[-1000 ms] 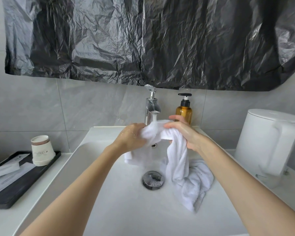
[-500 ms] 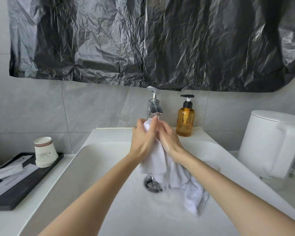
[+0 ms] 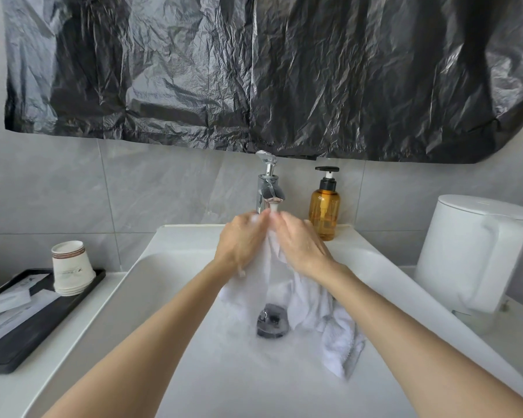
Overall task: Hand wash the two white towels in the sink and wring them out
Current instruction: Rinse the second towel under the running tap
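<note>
Drawn together since a second ago, the left hand (image 3: 242, 241) and right hand (image 3: 302, 247) meet under the faucet (image 3: 269, 191) spout at frame centre, both clamped on the white towel (image 3: 310, 300). It hangs between the palms and trails past the drain stopper (image 3: 272, 322) toward lower right in the sink (image 3: 163, 276); the soap bottle (image 3: 324, 212) stands near the right hand, basin floor wide below.

The 2 hands, left hand (image 3: 242, 242) and right hand (image 3: 299, 245), meet fingertip to fingertip and pinch the top of a white towel (image 3: 308, 300) just under the spout of the faucet (image 3: 269, 188). Below the grip the towel hangs into the sink (image 3: 169, 297), its lower end lying right of the drain plug (image 3: 272, 321). An amber pump bottle (image 3: 324, 212) stands just right of the grip, and paper cups (image 3: 71, 268) sit well left on a black tray (image 3: 27, 336).
</note>
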